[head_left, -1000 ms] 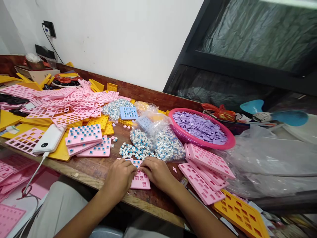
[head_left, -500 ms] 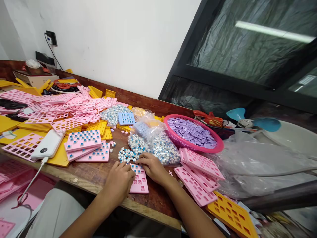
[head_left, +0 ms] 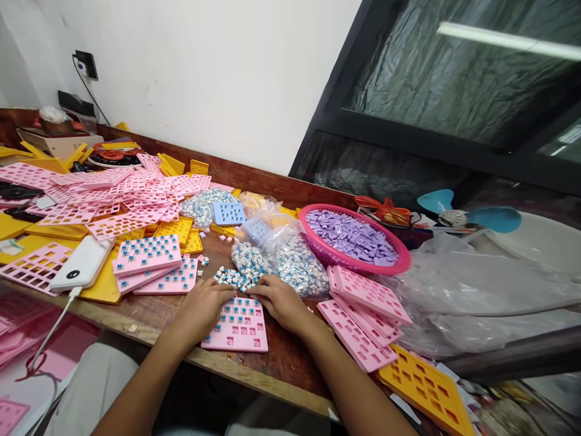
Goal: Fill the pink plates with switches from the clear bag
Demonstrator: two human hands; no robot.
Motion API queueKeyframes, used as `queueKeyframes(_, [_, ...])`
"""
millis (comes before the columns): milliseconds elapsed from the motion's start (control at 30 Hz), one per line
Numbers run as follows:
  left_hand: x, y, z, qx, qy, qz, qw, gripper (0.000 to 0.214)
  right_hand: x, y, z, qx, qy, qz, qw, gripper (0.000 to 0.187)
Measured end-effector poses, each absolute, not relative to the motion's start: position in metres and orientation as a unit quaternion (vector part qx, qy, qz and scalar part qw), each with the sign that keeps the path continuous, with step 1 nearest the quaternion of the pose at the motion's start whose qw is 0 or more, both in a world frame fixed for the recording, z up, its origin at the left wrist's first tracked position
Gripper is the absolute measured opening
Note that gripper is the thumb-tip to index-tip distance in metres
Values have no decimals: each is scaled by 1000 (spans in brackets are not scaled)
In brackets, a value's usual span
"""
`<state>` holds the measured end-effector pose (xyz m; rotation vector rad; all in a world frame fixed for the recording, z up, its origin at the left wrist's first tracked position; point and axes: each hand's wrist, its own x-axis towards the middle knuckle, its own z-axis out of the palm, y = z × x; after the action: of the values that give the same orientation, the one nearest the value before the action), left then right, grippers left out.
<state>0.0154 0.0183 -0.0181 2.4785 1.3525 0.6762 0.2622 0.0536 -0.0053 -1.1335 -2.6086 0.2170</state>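
A pink keypad plate lies near the table's front edge, with blue-topped key switches in its upper rows and left side and several square holes bare. My left hand rests over the plate's upper left corner, fingers stretched towards a loose heap of white and blue key switches. From the other side, my right hand reaches to the near edge of that heap, its fingers apart. Both sets of fingertips are close to the switches. Whether any switch is between them is too small to tell.
Behind the hands sits a clear bag of switches. A pink basket of purple pieces stands right of it. Stacked pink plates and a yellow plate lie at right. Filled plates and a white power bank are at left.
My left hand has moved left and slightly up, uncovering more of the plate. The plate now extends further left and looks turned a little. My right hand stays by the heap.
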Motion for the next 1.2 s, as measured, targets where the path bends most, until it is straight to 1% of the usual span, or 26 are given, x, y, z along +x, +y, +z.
queueKeyframes(200, [12,22,-22,827,500,232,108,42,271,54,0,-415,-897,76,132,17])
queueKeyframes(333, [12,22,-24,812,532,224,83,39,278,54,4,-415,-900,60,115,16])
queueKeyframes(500, [15,19,-19,828,515,210,67,39,280,53,5,-411,-901,77,116,12])
queueKeyframes(567, [16,18,-17,835,508,200,69,37,281,54,5,-407,-898,92,137,10])
queueKeyframes(700, [16,16,-15,834,515,186,70,32,286,50,12,-397,-882,145,210,11])
queueKeyframes(767, [17,15,-15,832,518,187,70,32,285,44,17,-383,-878,193,211,10])
queueKeyframes(833, [17,14,-16,831,517,192,72,31,282,37,20,-371,-881,228,184,8])
queueKeyframes(900, [18,15,-16,829,514,207,76,30,278,32,21,-373,-886,230,152,6])
queueKeyframes(967, [19,16,-16,820,512,243,83,29,273,28,19,-382,-888,214,138,6])
queueKeyframes(1033, [18,17,-15,800,509,303,91,26,270,27,16,-392,-886,204,143,7])
queueKeyframes(1133, [16,13,-9,770,495,390,99,14,267,28,12,-406,-876,206,159,5])
queueKeyframes(1200, [15,5,-3,769,473,415,108,9,266,28,9,-417,-867,213,172,4])
